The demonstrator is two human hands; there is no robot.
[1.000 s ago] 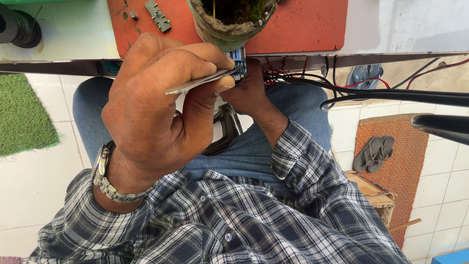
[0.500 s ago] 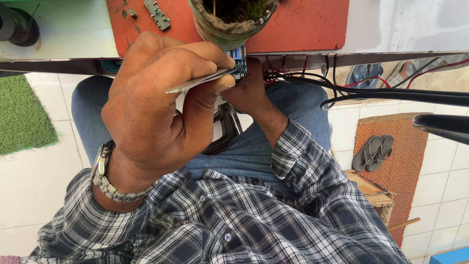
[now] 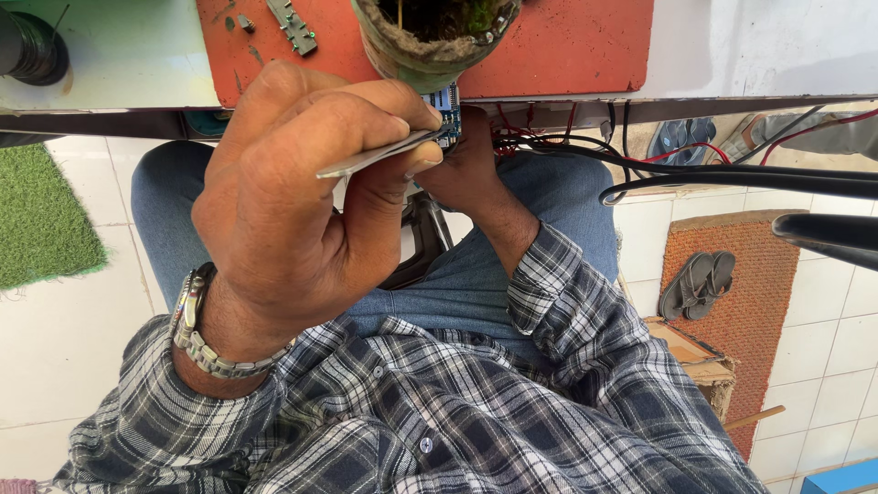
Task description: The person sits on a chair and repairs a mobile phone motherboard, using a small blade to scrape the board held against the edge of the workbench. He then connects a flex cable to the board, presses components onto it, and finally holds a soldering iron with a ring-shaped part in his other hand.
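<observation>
1. Hardly moved since the frame a second ago: same pose for both hands, same tool at the same spot, the view shifted only a touch.
2. Left hand [image 3: 293, 192], below and left of the clay pot [image 3: 430, 46], thumb and fingers pressed together on flat metal tweezers [image 3: 375, 157], pinching them near their middle; whether the tips themselves are closed on anything, impossible to tell.
3. Tweezer tips aimed at a small blue circuit board [image 3: 446, 102], just under the pot, right at the near edge of the table [image 3: 110, 119].
4. Right hand [image 3: 468, 169], directly below the pot and behind the left hand, curled around the board from underneath; fingers mostly hidden, so the exact hold not visible.
5. Step in hand, as a judgement: fine picking or seating work on the board with the tweezers, board steadied off the table over the lap.
6. Next move, as a judgement: calls for a small, steady motion of the tips only, with the right hand keeping the board from tilting.
7. Edges: table lip touching or nearly touching the board's top; pot rim overhanging just above it, so little headroom upward.
8. To the right of the pot, red and black cables [image 3: 695, 174] trailing from under the table, close to the right hand; a snag risk on any sideways pull.
9. Open room: below the pot, over the jeans, and to its lower left beyond the wristwatch [image 3: 197, 329].
10. On the orange mat [image 3: 567, 46] left of the pot, a green strip part [image 3: 293, 23], well apart from both hands.
</observation>
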